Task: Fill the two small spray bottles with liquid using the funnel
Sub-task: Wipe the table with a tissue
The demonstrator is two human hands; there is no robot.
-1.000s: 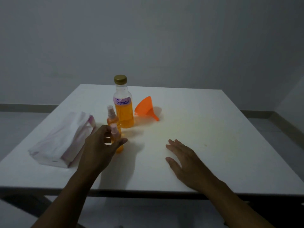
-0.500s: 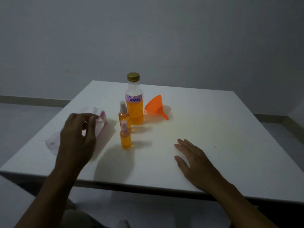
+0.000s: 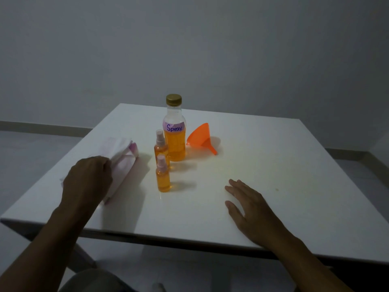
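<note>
Head view. The table (image 3: pixel 273 165) carries all items. The near small spray bottle (image 3: pixel 162 175) stands upright, capped and filled with orange liquid. The far small spray bottle (image 3: pixel 161 146) stands upright just behind it, also capped and filled. It is just beside the large bottle (image 3: pixel 174 142), labelled "Spray", which has its gold cap on. The orange funnel (image 3: pixel 201 139) lies on its side to the right of the large bottle, spout pointing toward the near right.

The left hand (image 3: pixel 88 180) rests on the tissue packet (image 3: pixel 124 163) to the left of the bottles. Its fingers (image 3: pixel 104 165) curl down over the packet's top and grip it. The near small spray bottle stands apart from these fingers, to their right. The right hand (image 3: pixel 250 205) lies palm down on the table, fingers straight and spread, well apart from both spray bottles and the funnel.

Changes from the earlier frames: 1.0 s ago the left hand's fingers were around the near small spray bottle. 0.5 s ago the hand was over the tissue packet; now it is in contact with it. The right hand, bottles and funnel keep their positions.
</note>
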